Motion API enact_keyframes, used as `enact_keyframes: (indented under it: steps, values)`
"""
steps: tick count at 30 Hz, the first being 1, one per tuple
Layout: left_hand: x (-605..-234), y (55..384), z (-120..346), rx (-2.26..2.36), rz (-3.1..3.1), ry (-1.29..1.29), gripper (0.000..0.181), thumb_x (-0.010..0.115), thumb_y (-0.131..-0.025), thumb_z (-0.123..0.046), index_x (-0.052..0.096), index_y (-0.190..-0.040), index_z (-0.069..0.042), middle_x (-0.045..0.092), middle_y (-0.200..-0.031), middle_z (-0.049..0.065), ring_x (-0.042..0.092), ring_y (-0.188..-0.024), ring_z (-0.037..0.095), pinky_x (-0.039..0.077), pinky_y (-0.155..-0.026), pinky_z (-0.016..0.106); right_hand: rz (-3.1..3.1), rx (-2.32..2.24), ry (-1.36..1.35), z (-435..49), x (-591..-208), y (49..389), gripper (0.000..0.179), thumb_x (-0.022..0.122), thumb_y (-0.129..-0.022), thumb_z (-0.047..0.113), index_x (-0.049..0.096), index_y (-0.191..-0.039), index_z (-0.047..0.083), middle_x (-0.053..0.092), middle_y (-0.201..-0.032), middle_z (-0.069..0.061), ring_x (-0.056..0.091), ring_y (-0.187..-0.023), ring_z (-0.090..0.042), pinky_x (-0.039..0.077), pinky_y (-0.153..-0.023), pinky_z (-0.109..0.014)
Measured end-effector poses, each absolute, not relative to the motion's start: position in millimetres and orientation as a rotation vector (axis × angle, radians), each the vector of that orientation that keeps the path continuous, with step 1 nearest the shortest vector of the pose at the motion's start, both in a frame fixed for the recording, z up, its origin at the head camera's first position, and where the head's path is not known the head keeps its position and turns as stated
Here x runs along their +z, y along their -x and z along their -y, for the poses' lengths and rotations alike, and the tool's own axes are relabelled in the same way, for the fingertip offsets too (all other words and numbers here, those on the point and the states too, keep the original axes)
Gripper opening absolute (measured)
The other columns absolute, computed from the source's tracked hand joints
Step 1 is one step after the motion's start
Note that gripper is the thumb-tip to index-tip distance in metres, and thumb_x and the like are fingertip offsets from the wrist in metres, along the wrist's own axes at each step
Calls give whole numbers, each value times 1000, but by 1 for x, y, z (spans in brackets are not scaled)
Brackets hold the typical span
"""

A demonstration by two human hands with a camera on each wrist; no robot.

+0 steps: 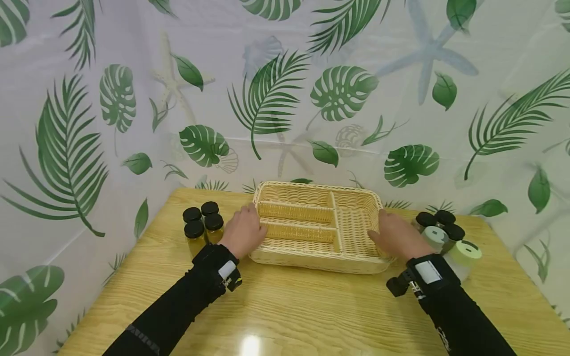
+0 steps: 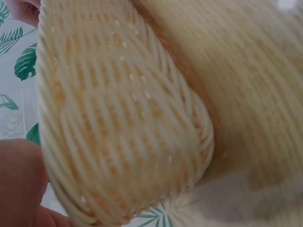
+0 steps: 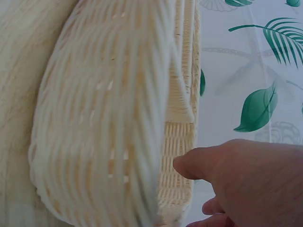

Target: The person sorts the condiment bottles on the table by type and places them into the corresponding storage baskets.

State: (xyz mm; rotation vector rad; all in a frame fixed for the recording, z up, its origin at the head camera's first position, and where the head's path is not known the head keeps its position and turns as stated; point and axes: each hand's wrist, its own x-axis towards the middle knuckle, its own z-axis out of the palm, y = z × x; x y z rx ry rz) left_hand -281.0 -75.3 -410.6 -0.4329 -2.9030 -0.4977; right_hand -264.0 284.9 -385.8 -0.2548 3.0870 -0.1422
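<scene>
Plainly, fingers of the left hand [image 1: 243, 232] and right hand [image 1: 396, 234] grip opposite ends of the wicker basket [image 1: 311, 262], near the middle of the back edge of the worktop [image 1: 303, 309]. Four dark-lidded jars [image 1: 194, 229] stand toward its back left corner, other lidded jars [image 1: 434, 237] toward its back right.

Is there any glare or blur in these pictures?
Head view: a white glare spot on the wooden table at the bottom edge, the basket fairly clear; left wrist view: tabletop grain smeared, another bright spot top right; right wrist view: the basket's near wall soft, a printed leaf behind crisper.
</scene>
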Motion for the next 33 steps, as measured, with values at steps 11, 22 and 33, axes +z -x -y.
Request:
enact_keyframes:
  steps: [11,22,33]
  values:
    - [-432,284,75,-484,2908,519,64,49,-95,-16,22,-140,20,37,-134,39,57,-86,35,50,-50,35,-3204,-207,112,-288,-417,272,58,52,-93,12,30,-129,-28,59,-90,-37,59,-61,-30,51,-48,-43]
    - [-443,282,82,-312,2758,670,57,51,-93,-6,28,-132,28,42,-123,44,54,-78,35,42,-36,28,-3333,-296,142,-286,-436,274,58,50,-86,1,27,-132,-27,52,-98,-42,58,-64,-39,52,-52,-52]
    - [-444,276,80,-387,2784,685,59,49,-92,-4,23,-134,27,45,-116,45,51,-58,25,32,-34,24,-3313,-297,72,-287,-432,265,56,49,-88,1,28,-132,-27,52,-100,-41,59,-70,-40,53,-55,-52]
